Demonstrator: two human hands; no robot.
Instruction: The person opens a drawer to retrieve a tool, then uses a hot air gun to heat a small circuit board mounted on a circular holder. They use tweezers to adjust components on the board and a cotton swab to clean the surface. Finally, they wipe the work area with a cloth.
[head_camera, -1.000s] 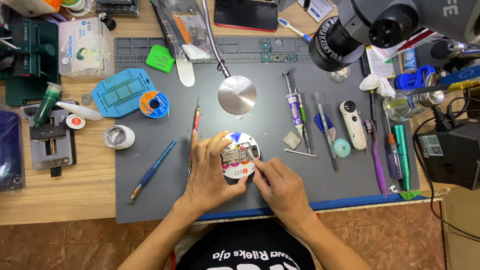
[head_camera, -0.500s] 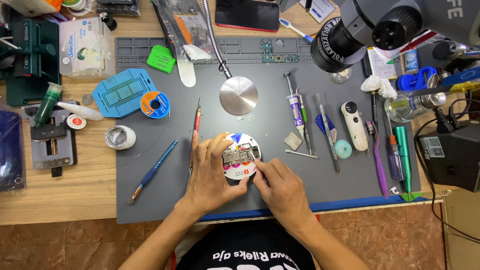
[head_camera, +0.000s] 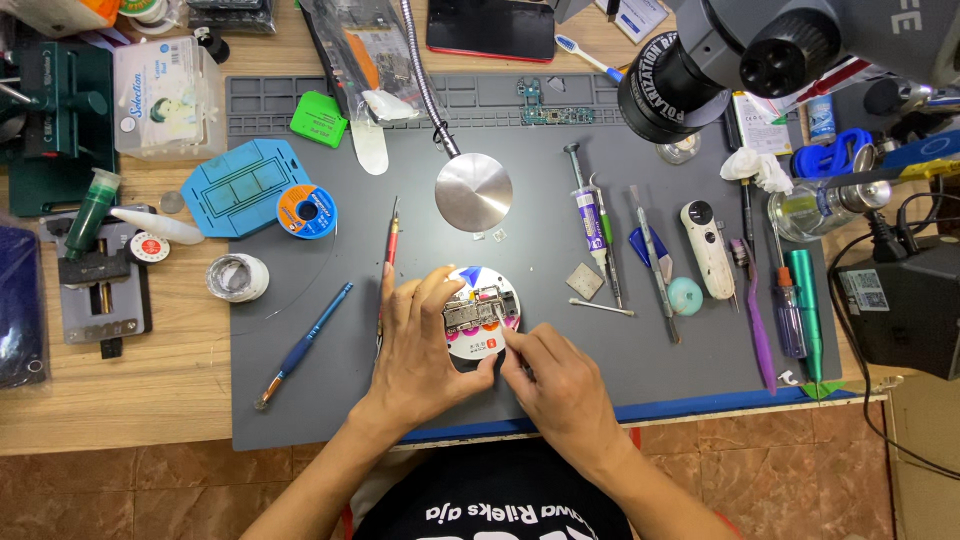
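A small circuit board (head_camera: 478, 308) lies on a round white disc (head_camera: 484, 342) with coloured patches, on the grey work mat (head_camera: 300, 400). My left hand (head_camera: 418, 345) cups the disc's left edge and steadies it, fingers touching the board. My right hand (head_camera: 556, 382) pinches a thin metal tool (head_camera: 499, 322) whose tip rests on the board's right part. The tool's lower end is hidden in my fingers.
A red-handled tool (head_camera: 390, 245) and a blue-handled one (head_camera: 303, 342) lie left of my hands. A round metal plate (head_camera: 473, 192) on a flexible arm sits behind. A syringe (head_camera: 586, 205), tweezers (head_camera: 653, 260) and screwdrivers (head_camera: 790, 300) lie right; a microscope head (head_camera: 720, 60) overhangs.
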